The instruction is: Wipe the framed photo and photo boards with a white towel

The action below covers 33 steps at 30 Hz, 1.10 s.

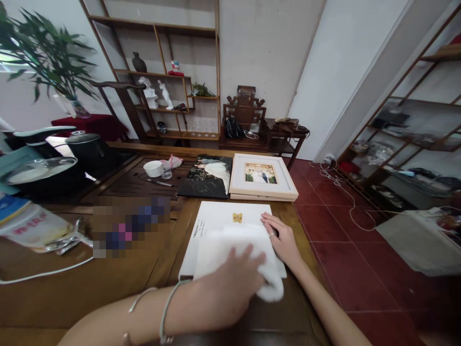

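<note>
A white picture panel (216, 211) lies on the table in front of me, with a gold-coloured metal hanger (237, 217) near its far edge and printed text with a barcode at its left. My left hand (234, 283), slightly blurred and wearing bracelets on the wrist, presses a fluffy white cloth (223, 240) onto the panel, its fingers bent over the fabric. At the panel's right edge rests my right hand (283, 238), a ring on one finger and its fingers stretched over the surface. The cloth covers much of the panel's near half.
Beyond the panel lie a dark wedding picture (205, 178) and a pale framed photo (261, 175). A white bowl (153, 168) stands on the tea tray. Pots (39, 175) and a white bucket (34, 223) crowd the left. Red floor tiles (334, 226) lie beyond the table's right edge.
</note>
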Each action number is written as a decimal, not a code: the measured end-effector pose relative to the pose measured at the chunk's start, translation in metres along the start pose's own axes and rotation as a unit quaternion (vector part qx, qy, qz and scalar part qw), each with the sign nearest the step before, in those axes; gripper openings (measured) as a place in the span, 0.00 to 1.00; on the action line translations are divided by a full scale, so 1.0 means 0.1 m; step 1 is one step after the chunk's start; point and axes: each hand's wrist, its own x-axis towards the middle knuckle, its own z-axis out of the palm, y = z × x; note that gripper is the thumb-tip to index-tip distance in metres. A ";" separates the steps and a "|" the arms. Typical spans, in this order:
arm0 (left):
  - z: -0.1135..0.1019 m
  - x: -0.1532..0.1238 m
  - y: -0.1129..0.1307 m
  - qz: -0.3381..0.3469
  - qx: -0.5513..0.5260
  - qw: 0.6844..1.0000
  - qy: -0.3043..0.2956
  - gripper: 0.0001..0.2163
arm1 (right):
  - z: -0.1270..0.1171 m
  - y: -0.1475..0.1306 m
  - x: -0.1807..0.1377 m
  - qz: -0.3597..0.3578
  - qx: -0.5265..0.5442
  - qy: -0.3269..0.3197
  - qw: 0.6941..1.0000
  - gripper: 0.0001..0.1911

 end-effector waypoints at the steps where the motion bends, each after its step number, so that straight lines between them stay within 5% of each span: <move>1: -0.04 0.04 -0.09 -0.035 0.004 0.999 0.004 0.24 | 0.00 0.00 0.00 0.000 -0.005 0.000 1.000 0.14; 5: -0.03 0.27 -0.43 -0.134 0.033 0.989 0.055 0.28 | 0.00 -0.01 0.00 -0.015 -0.017 -0.004 1.000 0.14; 8: 0.04 0.38 -0.53 -0.138 0.050 0.986 0.084 0.25 | 0.00 0.01 0.01 -0.022 -0.019 -0.006 1.000 0.14; 17: 0.40 0.08 0.12 -0.056 0.056 0.996 0.046 0.13 | 0.01 0.02 -0.01 -0.017 -0.014 -0.006 1.000 0.14; 20: 0.39 -0.03 0.16 -0.008 0.025 0.999 0.027 0.12 | 0.01 0.03 -0.01 -0.019 -0.014 -0.009 1.000 0.14; 23: 0.25 0.00 -0.05 -0.002 -0.009 0.999 0.035 0.20 | 0.00 0.03 0.00 -0.021 -0.017 -0.010 1.000 0.14; 29: 0.15 0.42 -0.65 -0.133 0.016 0.986 0.097 0.26 | 0.01 0.04 0.01 -0.029 -0.020 -0.004 0.999 0.14; 33: 0.15 0.50 -0.66 -0.129 0.034 0.988 0.074 0.24 | 0.02 0.04 0.01 -0.028 -0.021 -0.003 0.999 0.14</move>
